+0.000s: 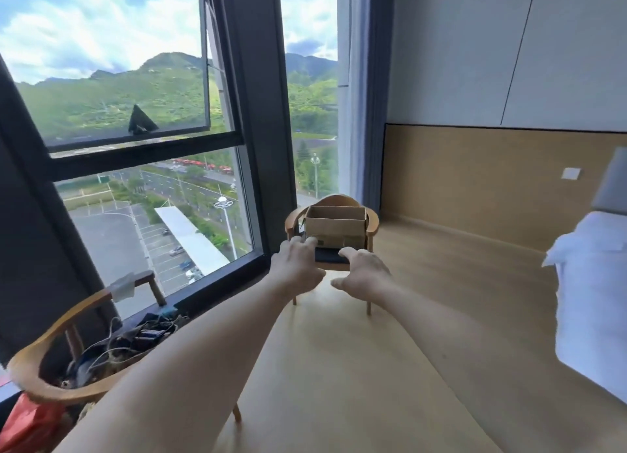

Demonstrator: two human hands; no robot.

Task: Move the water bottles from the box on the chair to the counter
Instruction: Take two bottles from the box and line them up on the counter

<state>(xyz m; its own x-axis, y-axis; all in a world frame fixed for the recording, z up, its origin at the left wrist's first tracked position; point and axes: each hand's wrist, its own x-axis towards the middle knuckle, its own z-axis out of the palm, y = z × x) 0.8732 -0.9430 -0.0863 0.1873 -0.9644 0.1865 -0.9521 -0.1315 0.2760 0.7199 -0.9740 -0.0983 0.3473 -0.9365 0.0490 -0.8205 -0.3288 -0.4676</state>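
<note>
Bare-skinned and empty, both hands are reaching forward with palms down and fingers loosely spread: the left hand [296, 262] is hovering in front of the near left corner of the box, the right hand [363, 272] just beside it to the right, thumb turned inward, and neither is gripping anything, though whether the left fingertips are touching the cardboard cannot be told. Beyond them the brown cardboard box [335, 227] is sitting open-topped on the dark seat of a wooden chair [372, 219] with a curved back and arms; the box's interior is not showing any water bottles from this angle, so its contents cannot be told. A dark printed mark is lying on the lower front of the box, too small and blurred to read. The chair is standing on a pale wood floor [424, 317] near the corner of the room, beside a tall dark-framed window [251, 113] looking out on green hills, a road and a car park. A second wooden chair [51, 347] is sitting at the lower left, loaded with tangled cables and dark items, with a red bag [27, 425] below it. White bedding [590, 303] is showing at the right edge, against a wall panelled in tan wood [492, 181] carrying a small white switch plate [571, 173].
</note>
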